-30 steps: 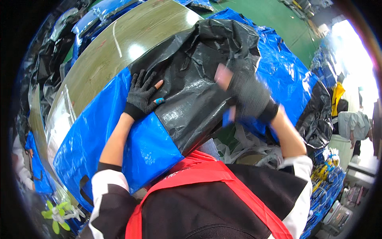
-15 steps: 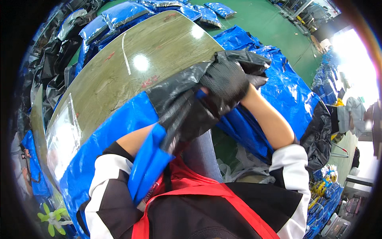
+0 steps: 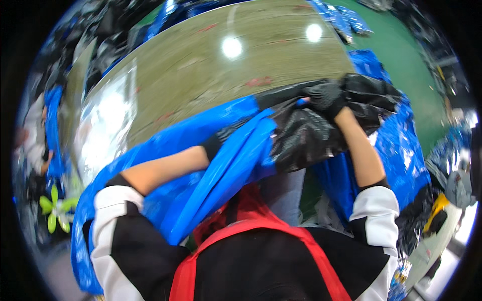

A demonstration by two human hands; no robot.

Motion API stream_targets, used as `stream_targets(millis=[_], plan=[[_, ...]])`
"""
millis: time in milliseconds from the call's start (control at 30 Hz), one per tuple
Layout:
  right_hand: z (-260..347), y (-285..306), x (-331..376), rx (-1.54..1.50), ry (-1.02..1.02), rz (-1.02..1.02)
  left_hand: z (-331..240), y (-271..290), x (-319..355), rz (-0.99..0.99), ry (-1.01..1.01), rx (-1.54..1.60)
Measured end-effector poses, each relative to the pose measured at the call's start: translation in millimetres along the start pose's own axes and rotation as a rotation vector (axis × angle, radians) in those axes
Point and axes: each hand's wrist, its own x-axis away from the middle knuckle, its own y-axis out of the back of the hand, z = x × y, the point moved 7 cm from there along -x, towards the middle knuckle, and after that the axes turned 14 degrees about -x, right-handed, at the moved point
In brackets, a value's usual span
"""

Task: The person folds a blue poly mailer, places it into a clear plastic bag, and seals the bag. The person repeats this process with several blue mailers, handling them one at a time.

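A glossy blue and black plastic sheet (image 3: 211, 188) lies bunched along the table's near edge and over my lap, its black part to the right. My right hand (image 3: 326, 99), in a black textured glove, closes on the crumpled black part near the table edge. My left hand (image 3: 232, 131), gloved the same way, reaches in beside a long raised blue fold. That fold covers its fingers, so their grip is hidden. The sheet's full shape cannot be made out.
The wood-patterned table (image 3: 201, 75) has a clear plastic film (image 3: 108, 118) at its left. More blue plastic (image 3: 401, 145) hangs at the right. A small green fan (image 3: 57, 208) stands at lower left. Shiny blue packages (image 3: 351, 20) rest on the green floor (image 3: 396, 55).
The view has shifted. My left hand, hidden before, now shows, farther from my body under the blue fold. My right hand has moved rightward, still gripping the black part, and the blue fold is spread longer.
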Motion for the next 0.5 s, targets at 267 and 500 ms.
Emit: stream_targets(millis=[267,500], plan=[[-9.1,-14.0,-4.7,0.095,-0.11,0.022,5.9,58.1,406.5,0.518,0.385,0.154],[-27.0,-19.1,-4.2,0.235,-0.284,0.137,-16.2,94.2,612.9,0.777,0.686,-0.089]])
